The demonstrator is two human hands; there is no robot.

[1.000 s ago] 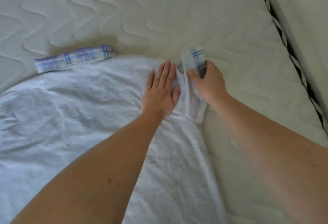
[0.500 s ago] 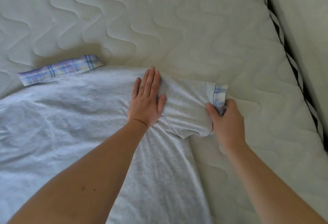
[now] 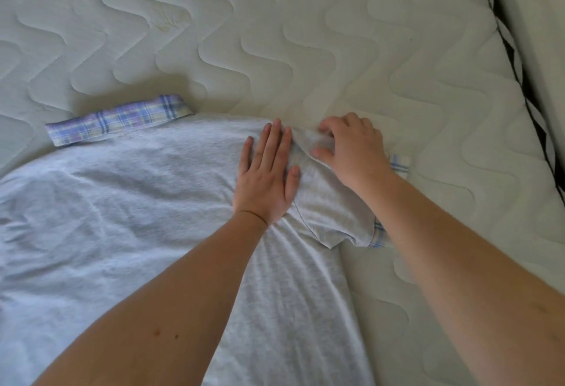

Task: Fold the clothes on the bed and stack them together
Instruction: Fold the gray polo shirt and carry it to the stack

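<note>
Pressing my left hand (image 3: 266, 176) flat on the grey shirt (image 3: 116, 217), fingers straight and together, right near the shoulder seam. That shirt's spread out on the mattress (image 3: 305, 43), taking up most of the lower left of what I can see, with a fair few wrinkles fanning out below my wrist.

My right hand (image 3: 351, 147) sits just beside the left one, on the short sleeve (image 3: 336, 211). Those fingers are bent, tips down on the top edge of the sleeve, with the thumb on the fabric a bit lower. Looks like a light pinch of the cloth, but honestly can't tell for sure how much it's got hold of. So the two hands are close, almost touching, not joined.

The sleeve lies out flat to the right of the body, and its plaid cuff (image 3: 399, 165) peeks out from under my right wrist. The plaid collar (image 3: 119, 119) sticks out along the shirt's top edge, well off to the left.

Mattress is cream, quilted in wavy lines, with a black-and-white trim (image 3: 516, 67) running down its right side.
</note>
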